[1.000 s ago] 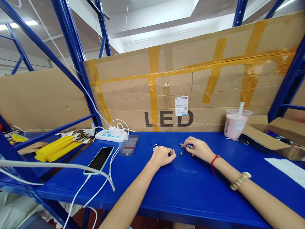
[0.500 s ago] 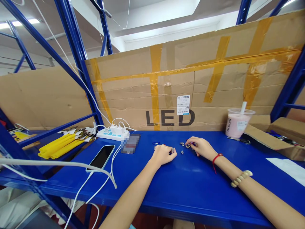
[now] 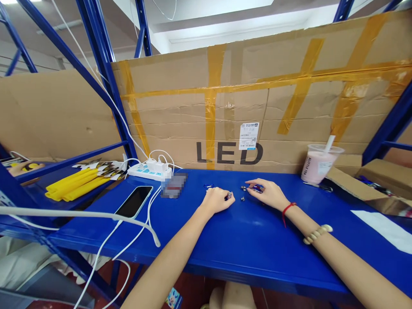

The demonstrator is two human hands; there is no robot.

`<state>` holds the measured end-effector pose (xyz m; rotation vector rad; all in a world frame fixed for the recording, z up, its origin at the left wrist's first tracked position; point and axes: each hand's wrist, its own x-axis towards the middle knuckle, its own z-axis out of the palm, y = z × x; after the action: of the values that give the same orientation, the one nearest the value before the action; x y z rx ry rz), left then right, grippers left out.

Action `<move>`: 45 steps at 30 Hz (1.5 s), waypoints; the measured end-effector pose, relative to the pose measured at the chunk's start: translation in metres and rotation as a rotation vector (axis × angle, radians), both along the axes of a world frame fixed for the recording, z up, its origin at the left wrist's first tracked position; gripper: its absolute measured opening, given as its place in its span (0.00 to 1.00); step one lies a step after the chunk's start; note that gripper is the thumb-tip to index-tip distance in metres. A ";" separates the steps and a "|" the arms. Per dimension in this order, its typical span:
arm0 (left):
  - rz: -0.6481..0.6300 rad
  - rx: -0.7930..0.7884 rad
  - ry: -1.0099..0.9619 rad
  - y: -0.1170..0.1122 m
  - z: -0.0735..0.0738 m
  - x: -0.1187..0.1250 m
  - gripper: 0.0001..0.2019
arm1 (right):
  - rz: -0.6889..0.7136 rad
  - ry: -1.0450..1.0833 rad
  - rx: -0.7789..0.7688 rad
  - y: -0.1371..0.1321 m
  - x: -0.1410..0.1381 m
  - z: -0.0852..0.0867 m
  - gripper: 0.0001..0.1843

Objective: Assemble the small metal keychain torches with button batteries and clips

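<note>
My left hand rests on the blue shelf top with its fingers curled round a small dark and silver metal part at the fingertips. My right hand lies a little to the right, fingers bent over a cluster of several small metal parts. One loose part sits between the two hands. A small blue ring-like piece lies just behind my left hand.
A phone on a white cable and a power strip sit at the left, with yellow tools beyond. A pink drink cup and an open cardboard box stand at the right. A taped cardboard sheet walls the back.
Both hands stay in place on the shelf top; my right fingers have shifted slightly over the metal parts. The view has tilted a little.
</note>
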<state>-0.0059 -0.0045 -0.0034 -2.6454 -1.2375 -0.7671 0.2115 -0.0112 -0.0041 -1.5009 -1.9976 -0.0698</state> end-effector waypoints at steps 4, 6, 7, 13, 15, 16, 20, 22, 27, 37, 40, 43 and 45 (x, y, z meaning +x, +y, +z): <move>0.014 -0.016 0.017 0.001 0.001 0.000 0.18 | 0.037 -0.073 -0.023 -0.005 -0.007 0.004 0.18; 0.014 -0.015 0.019 0.002 0.000 0.000 0.18 | 0.066 -0.091 -0.042 -0.007 -0.008 0.005 0.18; 0.012 -0.014 0.017 0.002 0.000 0.000 0.18 | 0.083 -0.098 -0.055 -0.007 -0.009 0.005 0.17; -0.013 0.001 0.006 0.004 -0.003 0.000 0.18 | 0.175 -0.130 -0.092 -0.006 -0.010 0.003 0.15; -0.014 0.004 0.007 0.004 -0.004 0.001 0.18 | 0.166 -0.124 -0.098 -0.005 -0.010 0.003 0.15; -0.011 0.006 0.008 0.005 -0.004 0.001 0.18 | 0.156 -0.120 -0.103 -0.005 -0.010 0.003 0.15; -0.008 0.007 0.016 0.004 -0.003 0.002 0.18 | 0.159 -0.109 -0.115 -0.005 -0.010 0.002 0.16; -0.011 0.007 0.020 0.003 -0.002 0.002 0.17 | 0.173 -0.108 -0.119 -0.006 -0.010 0.002 0.15; -0.034 0.024 -0.007 0.001 0.000 0.001 0.18 | 0.189 -0.122 -0.121 -0.008 -0.013 0.004 0.13; -0.016 0.034 0.000 0.003 -0.002 0.002 0.18 | 0.135 -0.157 -0.162 -0.006 -0.013 0.005 0.11; -0.026 0.041 -0.008 0.004 -0.004 0.002 0.18 | 0.124 -0.146 -0.129 -0.007 -0.013 0.005 0.11; -0.032 0.032 -0.006 0.004 -0.003 0.002 0.18 | 0.117 -0.115 -0.078 -0.009 -0.014 0.006 0.12; -0.032 0.021 0.000 0.003 -0.002 0.002 0.18 | 0.118 -0.108 -0.063 -0.009 -0.014 0.006 0.14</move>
<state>-0.0035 -0.0015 -0.0056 -2.6548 -1.1839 -0.7805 0.1973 -0.0206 0.0016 -1.4416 -2.1889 -0.0397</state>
